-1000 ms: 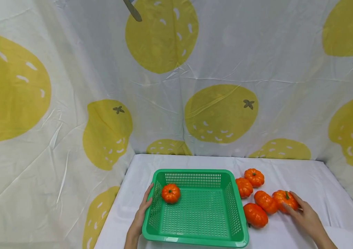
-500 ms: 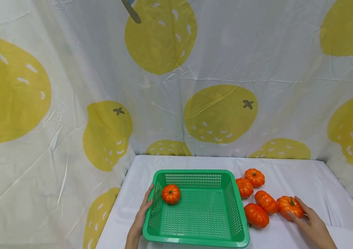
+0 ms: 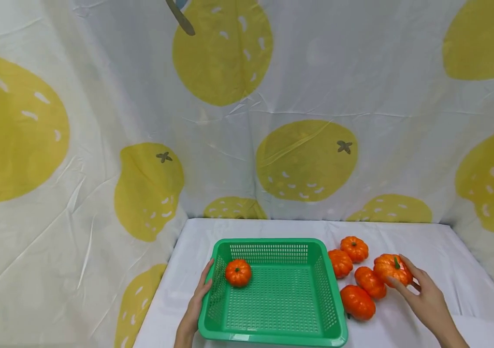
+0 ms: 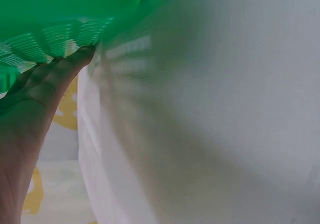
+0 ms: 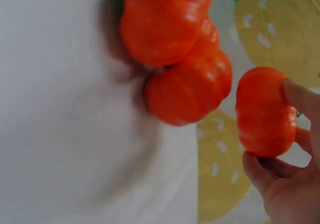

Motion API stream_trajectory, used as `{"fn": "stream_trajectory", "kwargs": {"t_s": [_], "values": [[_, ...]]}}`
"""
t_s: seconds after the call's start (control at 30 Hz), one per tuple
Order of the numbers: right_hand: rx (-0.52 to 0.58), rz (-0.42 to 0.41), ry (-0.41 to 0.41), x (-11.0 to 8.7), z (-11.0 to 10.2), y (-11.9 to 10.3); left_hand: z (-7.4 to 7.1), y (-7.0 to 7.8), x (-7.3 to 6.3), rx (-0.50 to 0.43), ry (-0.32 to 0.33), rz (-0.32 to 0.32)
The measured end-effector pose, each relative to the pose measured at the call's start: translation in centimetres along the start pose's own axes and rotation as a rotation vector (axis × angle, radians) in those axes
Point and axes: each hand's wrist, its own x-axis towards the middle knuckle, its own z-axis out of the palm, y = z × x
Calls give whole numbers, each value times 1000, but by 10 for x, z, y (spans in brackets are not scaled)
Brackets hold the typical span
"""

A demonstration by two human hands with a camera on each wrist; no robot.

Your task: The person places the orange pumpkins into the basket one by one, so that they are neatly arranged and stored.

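Draped all around with white cloth printed in yellow fruit (image 3: 308, 159), and spread over the table (image 3: 429, 241) with plain white. Sitting toward the near left of the table: a square green basket (image 3: 273, 333), rim up, one small orange pumpkin (image 3: 238, 272) already inside at its far left corner. Scattered just right of the basket: four more loose pumpkins (image 3: 357, 302), close together, some touching. Lifted clear of that cluster, on its right edge: the held pumpkin (image 3: 392, 269), squat and ribbed, stem roughly upward and tipped a little, no real long axis to speak of. Pinched around it from the right and below: the right hand (image 3: 425, 302), fingers curled, thumb under, shown plainly in the right wrist view too (image 5: 287, 179). Lying left of that hand, past the cluster: the basket's open top. Pressed flat against the basket's left wall: the left hand (image 3: 195, 304), fingers straight and gripping nothing, the nearer of the two to the basket but far from the loose fruit. Compared with half a second back: held pumpkin raised off the cloth and carried a little left and up; left hand and basket unchanged.
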Motion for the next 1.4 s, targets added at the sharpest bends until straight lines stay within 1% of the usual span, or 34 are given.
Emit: {"fn": "stream_trajectory", "kwargs": {"t_s": [0.1, 0.27, 0.43, 0.53, 0.63, 0.77, 0.83, 0.97, 1.1, 1.23, 1.3, 1.4], "values": [[22, -61, -18, 5, 1, -29, -1, -1, -1, -4, 1, 2], [80, -189, -89, 19, 8, -73, -3, 0, 0, 1, 14, 3], [134, -300, -145, 32, 24, -103, -3, 1, -1, -4, 26, 5], [187, -329, -191, 35, 32, -115, -2, 0, -1, -4, 11, 4], [237, -332, -234, 36, 40, -126, -1, 0, -1, 4, 2, 7], [287, -348, -290, 39, 54, -140, -1, -1, -2, 10, 10, 6], [308, -373, -315, 42, 61, -147, -2, -1, -2, 7, 12, 5], [306, -429, -347, 46, 74, -163, -2, -1, -2, 9, 20, 8], [302, -442, -384, 47, 85, -177, -1, 0, 0, 13, 14, 11], [310, -468, -419, 48, 98, -185, 0, 0, -1, 14, 15, -1], [313, -487, -425, 49, 104, -188, 0, 0, -1, 14, 17, -5], [313, -492, -428, 51, 113, -192, 0, 0, -1, 13, 17, -7]]}}
